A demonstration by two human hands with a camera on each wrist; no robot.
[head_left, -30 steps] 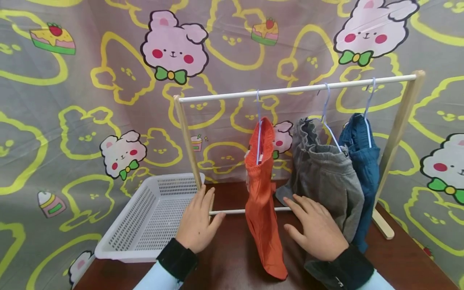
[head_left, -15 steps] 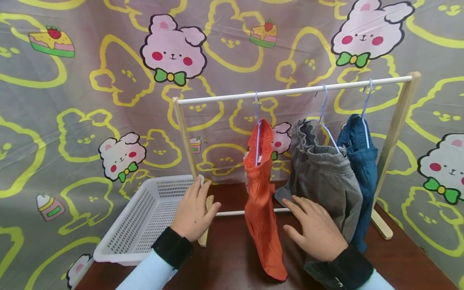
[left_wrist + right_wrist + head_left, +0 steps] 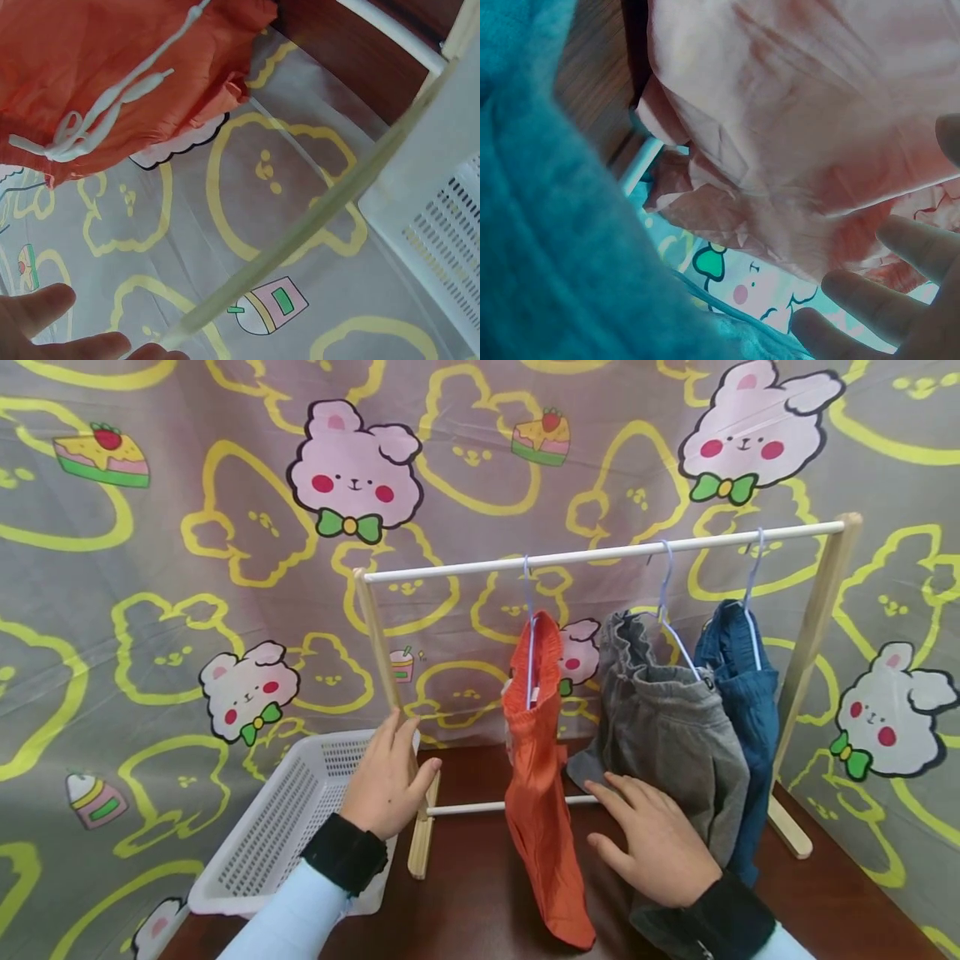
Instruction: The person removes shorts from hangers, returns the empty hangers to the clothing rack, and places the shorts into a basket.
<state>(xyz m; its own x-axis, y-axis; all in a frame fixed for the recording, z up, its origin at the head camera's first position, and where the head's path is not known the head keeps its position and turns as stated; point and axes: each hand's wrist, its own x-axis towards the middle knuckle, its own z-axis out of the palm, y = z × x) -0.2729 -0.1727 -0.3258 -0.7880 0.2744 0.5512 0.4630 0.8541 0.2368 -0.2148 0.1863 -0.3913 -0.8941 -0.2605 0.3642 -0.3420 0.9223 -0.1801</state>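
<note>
Three garments hang from the white bar of a small rack (image 3: 600,554): orange pants (image 3: 542,793) nearest the middle, grey pants (image 3: 675,735) and blue pants (image 3: 752,702) to the right. My left hand (image 3: 386,781), fingers extended, is raised by the rack's left post and over the basket's right side; it holds nothing. My right hand (image 3: 652,839) is between the orange and the grey pants, fingers spread and holding nothing; whether it touches the grey cloth I cannot tell. In the left wrist view, a white drawstring (image 3: 90,124) is tied on the orange pants.
A white perforated basket (image 3: 247,852) stands at the left on the dark brown table (image 3: 472,893). The rack's wooden feet (image 3: 420,847) rest on the table. Behind everything hangs a patterned curtain (image 3: 247,552) with rabbit prints.
My left hand has moved left and up, away from the table and toward the rack's left post and the basket. The right hand stays nearly in place. The head view has shifted slightly.
</note>
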